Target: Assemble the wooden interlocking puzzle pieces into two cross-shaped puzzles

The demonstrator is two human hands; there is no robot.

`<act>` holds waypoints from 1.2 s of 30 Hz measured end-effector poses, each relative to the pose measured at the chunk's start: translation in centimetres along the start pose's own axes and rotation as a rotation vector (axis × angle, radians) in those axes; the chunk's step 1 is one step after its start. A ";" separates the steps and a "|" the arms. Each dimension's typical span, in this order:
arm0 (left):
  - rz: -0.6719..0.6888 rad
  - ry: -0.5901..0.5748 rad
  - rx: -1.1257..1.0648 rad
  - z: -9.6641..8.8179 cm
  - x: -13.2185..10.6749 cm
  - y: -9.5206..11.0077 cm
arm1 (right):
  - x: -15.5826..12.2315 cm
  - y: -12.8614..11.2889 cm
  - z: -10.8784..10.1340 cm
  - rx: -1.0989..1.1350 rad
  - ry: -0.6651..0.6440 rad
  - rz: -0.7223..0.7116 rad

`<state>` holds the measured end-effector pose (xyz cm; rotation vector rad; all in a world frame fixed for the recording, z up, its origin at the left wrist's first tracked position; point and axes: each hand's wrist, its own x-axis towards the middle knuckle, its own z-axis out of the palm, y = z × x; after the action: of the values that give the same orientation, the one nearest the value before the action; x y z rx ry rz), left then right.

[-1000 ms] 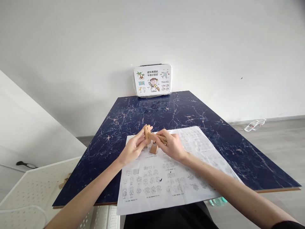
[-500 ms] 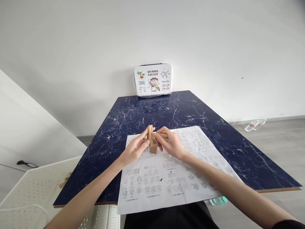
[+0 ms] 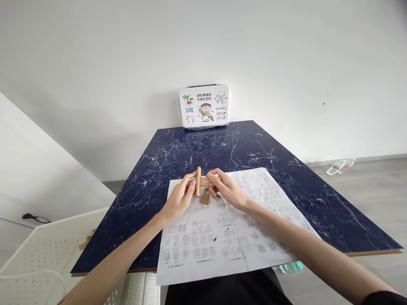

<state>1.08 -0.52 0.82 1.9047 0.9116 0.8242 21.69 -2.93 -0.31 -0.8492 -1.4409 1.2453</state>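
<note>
Over a printed sheet of puzzle diagrams (image 3: 187, 271), both hands hold wooden interlocking puzzle pieces. My left hand (image 3: 178, 198) is closed around an upright wooden stick (image 3: 199, 182) and the left end of a crosswise piece. The fingers of my right hand (image 3: 227, 189) pinch the notched crosswise wooden piece (image 3: 204, 181) from its right end. These two pieces meet in a cross shape, though whether they are locked together I cannot tell. Another small wooden block (image 3: 205, 198) is just below them, between the hands; part of it is hidden.
The sheet lies on a dark blue marbled table (image 3: 206, 154) and overhangs its front edge. A white cartoon-printed case (image 3: 204, 106) stands against the wall at the back. Left of the table is a white perforated surface (image 3: 41, 250) with wooden pieces (image 3: 85, 243). Clear bottles lie on the floor.
The upright stick has turned and shifted slightly left. The crosswise piece has rotated in my right fingers, so its dark mark no longer shows, and more of it is visible between the hands.
</note>
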 end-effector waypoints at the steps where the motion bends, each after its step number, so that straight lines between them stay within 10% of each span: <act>1: 0.002 0.002 0.003 0.1 0.0 -0.1 | 0.0 0.0 0.0 0.002 0.005 -0.006; 17: 0.073 0.003 -0.050 0.7 -0.1 0.0 | -0.3 0.5 1.9 0.151 0.014 0.003; 24: 0.297 0.160 0.277 -0.2 0.0 0.5 | -0.5 0.4 1.4 0.250 -0.077 0.102; 36: 0.245 0.013 0.156 -0.2 -0.1 1.2 | -0.7 0.5 1.3 0.286 -0.326 0.115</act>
<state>1.23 -1.02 1.95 2.1800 0.7790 0.9323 20.52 -3.82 -0.90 -0.5579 -1.4320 1.6910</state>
